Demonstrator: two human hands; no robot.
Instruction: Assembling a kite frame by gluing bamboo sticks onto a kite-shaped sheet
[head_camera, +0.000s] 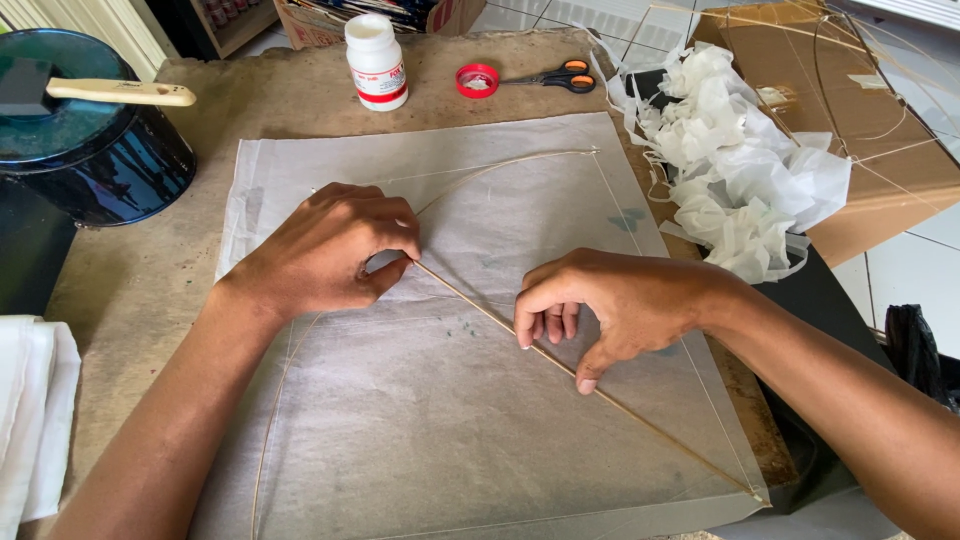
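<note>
Pinching the thin stick (500, 325) with my left hand (325, 250), a narrow grip at its upper end, my right hand (610, 305) presses it onto the tissue sheet (430, 400) on the table (130, 270); best held flat and straight.

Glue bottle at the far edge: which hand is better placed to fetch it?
Left, probably. The left hand lies almost directly below the glue bottle, while the right hand sits farther off, pressing the thin stick onto the paper.

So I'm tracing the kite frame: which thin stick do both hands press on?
The straight diagonal stick, pinched by the left hand and right hand; the curved stick bows untouched above them.
</note>
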